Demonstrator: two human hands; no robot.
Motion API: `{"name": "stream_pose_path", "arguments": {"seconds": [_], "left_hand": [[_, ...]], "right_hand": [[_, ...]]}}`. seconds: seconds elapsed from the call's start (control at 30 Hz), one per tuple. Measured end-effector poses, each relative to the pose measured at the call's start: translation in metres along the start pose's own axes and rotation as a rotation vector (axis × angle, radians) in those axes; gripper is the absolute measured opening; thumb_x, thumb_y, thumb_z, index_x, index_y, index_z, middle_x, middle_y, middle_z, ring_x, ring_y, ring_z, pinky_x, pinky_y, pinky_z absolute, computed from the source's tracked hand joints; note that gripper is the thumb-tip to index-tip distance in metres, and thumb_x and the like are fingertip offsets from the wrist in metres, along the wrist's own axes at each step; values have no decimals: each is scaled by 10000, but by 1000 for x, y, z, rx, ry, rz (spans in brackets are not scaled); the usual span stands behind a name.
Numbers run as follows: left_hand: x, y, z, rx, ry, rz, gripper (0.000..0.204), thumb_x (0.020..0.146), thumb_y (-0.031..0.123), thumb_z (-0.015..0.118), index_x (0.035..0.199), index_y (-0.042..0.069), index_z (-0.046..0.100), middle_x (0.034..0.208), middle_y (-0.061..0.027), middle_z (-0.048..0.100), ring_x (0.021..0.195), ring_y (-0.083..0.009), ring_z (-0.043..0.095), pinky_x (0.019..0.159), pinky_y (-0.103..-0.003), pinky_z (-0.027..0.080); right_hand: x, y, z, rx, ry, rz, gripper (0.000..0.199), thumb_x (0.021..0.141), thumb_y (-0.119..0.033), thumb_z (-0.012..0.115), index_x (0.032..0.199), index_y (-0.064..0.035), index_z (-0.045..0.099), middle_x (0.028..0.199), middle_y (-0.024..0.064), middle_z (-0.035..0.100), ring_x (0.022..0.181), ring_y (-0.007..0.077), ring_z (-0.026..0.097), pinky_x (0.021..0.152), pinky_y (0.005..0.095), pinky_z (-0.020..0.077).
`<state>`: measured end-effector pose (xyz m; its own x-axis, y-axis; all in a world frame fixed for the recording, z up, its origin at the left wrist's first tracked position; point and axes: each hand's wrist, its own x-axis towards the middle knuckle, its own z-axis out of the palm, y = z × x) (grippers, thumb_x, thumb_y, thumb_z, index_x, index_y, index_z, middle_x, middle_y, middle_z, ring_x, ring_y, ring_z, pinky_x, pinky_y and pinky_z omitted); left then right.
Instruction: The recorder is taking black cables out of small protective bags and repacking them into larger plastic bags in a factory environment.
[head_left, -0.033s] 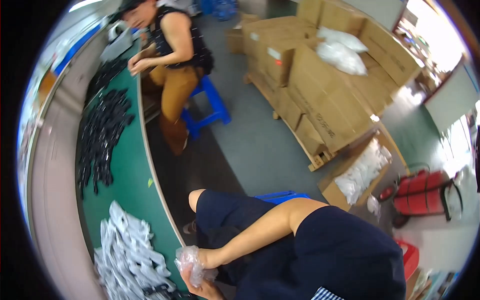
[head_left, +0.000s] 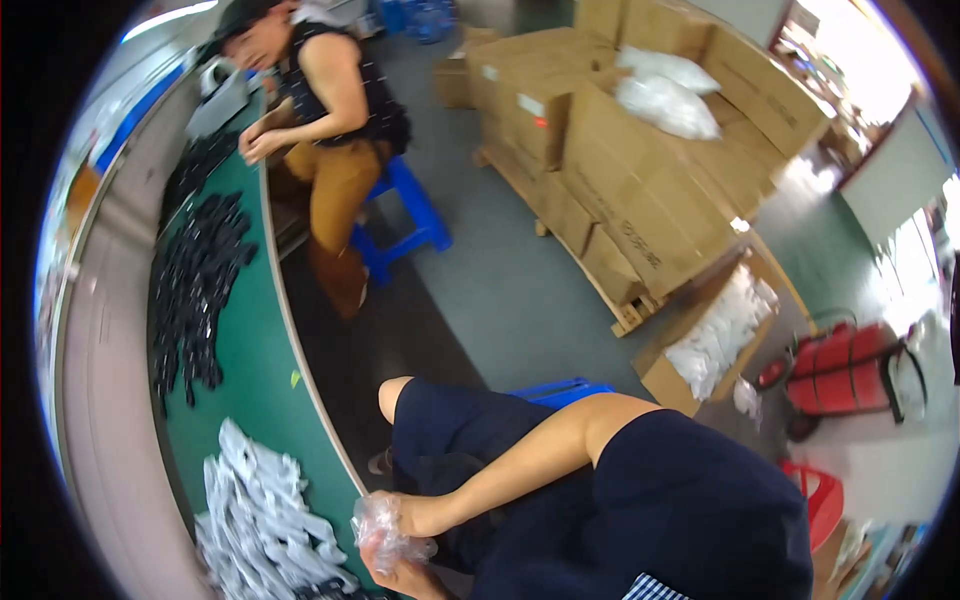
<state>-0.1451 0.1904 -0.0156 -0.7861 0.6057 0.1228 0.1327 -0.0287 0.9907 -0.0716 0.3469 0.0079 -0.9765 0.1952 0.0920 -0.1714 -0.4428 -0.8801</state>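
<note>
A crumpled clear plastic bag [head_left: 377,520] is bunched between my two hands at the table's near edge. My right hand [head_left: 422,514] reaches in from the right, its fingers closed and mostly covered by the plastic. Just below it, my left hand [head_left: 398,574] grips the same plastic, with some fingers showing through the film. Beside them on the green tabletop [head_left: 240,350] lies a heap of light grey, plastic-wrapped pieces [head_left: 265,510]. Small black pieces [head_left: 325,585] lie at the heap's lower edge. Farther up the table is a pile of shiny black pieces [head_left: 205,290].
Across the table's far end, a co-worker [head_left: 345,110] sits on a blue stool [head_left: 410,210], hands together. Large cardboard boxes [head_left: 640,180] stand on a wooden pallet [head_left: 630,318]. An open carton [head_left: 655,375] holds white bags. A red cylindrical machine [head_left: 845,375] stands at right.
The view has shifted slightly, so the table and boxes sit a little differently in the picture. My left hand's fingers have moved a little and show less clearly behind the plastic.
</note>
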Motion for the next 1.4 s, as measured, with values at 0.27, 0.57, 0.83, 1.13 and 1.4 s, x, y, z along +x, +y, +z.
{"name": "stream_pose_path", "arguments": {"seconds": [0.27,0.57,0.83,1.13,1.4], "left_hand": [[65,12,122,-398,-270,-793,433,917,266,478,1299,63,459,1229,-126,559,1120,-268,553,924,-415,467],[94,55,281,54,-893,-669,466,959,226,501,1383,74,382,1334,-150,485,1201,-236,478,995,-386,364],[106,39,292,505,-846,-228,290,950,158,540,1153,-48,560,975,-130,665,896,-166,620,835,-274,471],[88,7,234,775,-765,-291,256,950,163,526,1133,4,609,1083,-155,648,1042,-267,612,919,-329,453],[70,-38,181,852,-658,-314,266,939,167,549,1135,-3,606,1049,-171,657,974,-261,627,879,-332,466]], "right_hand": [[-66,-43,-91,-1048,371,-399,871,782,-246,685,1471,-76,181,1466,281,210,1262,437,392,1027,427,380],[-168,-101,-268,-759,782,-20,364,747,-179,637,1089,-75,565,928,214,655,871,406,619,753,456,490],[-288,-252,-477,-1023,1790,-120,547,825,-282,617,1287,-36,457,1119,246,612,1026,380,601,885,436,479],[-338,-445,-586,-1464,1981,-188,687,810,-280,628,1393,-59,337,1283,217,499,1177,371,495,962,446,418],[-282,-449,-644,-2004,1935,410,592,809,-262,639,1367,-244,443,1505,127,272,1416,329,167,1113,593,144]]}}
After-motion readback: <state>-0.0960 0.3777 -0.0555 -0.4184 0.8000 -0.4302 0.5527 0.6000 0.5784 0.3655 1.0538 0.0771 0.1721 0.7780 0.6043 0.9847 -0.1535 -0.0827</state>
